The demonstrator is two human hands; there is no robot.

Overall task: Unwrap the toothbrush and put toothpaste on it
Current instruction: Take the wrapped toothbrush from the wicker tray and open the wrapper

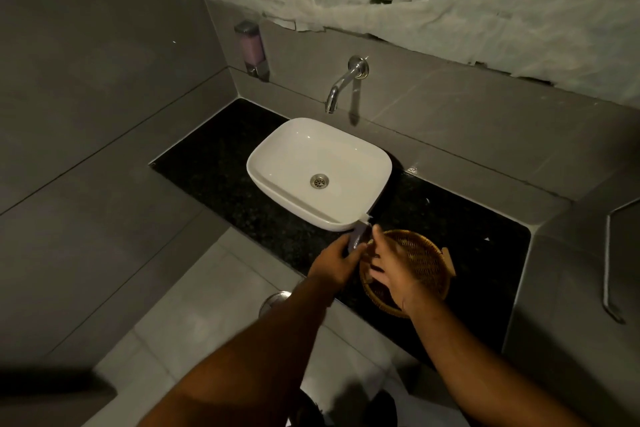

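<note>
My left hand [334, 262] grips the lower end of a pale wrapped toothbrush packet [359, 234], which points up towards the front corner of the white basin [277, 191]. My right hand [391, 265] hovers just to its right, over a round wicker basket [429, 262], fingers spread and close to the packet; whether they touch it is unclear. A small pale item lies under my right palm near the basket's left rim. I cannot make out a toothpaste tube.
The basin stands on a black stone counter [214, 163]. A chrome wall tap [341, 87] reaches over it. A soap dispenser [252, 48] hangs on the wall at the left. A metal rail [607, 267] runs down the right wall.
</note>
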